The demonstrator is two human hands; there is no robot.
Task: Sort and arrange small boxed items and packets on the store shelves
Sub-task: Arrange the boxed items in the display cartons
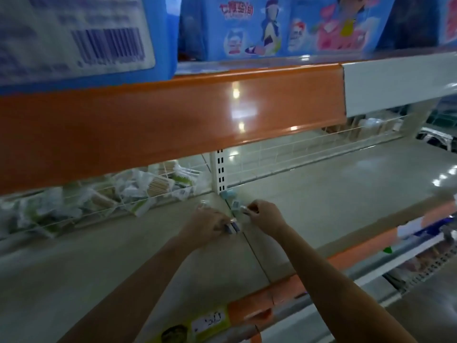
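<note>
Dim store shelving (333, 194) with orange edge strips (160, 120).

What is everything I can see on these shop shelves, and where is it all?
Small boxes: a few, bluish, left hand holds them, mid shelf.
Small item: one, pale, pinched by right hand.
More small boxes: a few, pale blue, at the slotted post's foot.
Packets: many, clear with green and tan, behind the wire fence, left.
Big packs: several, blue with cartoons, top shelf.
Shelf board: pale grey, right half bare.
Price strip: orange, top shelf's edge.
Left hand: one, gripping.
Right hand: one, pinching.
</note>
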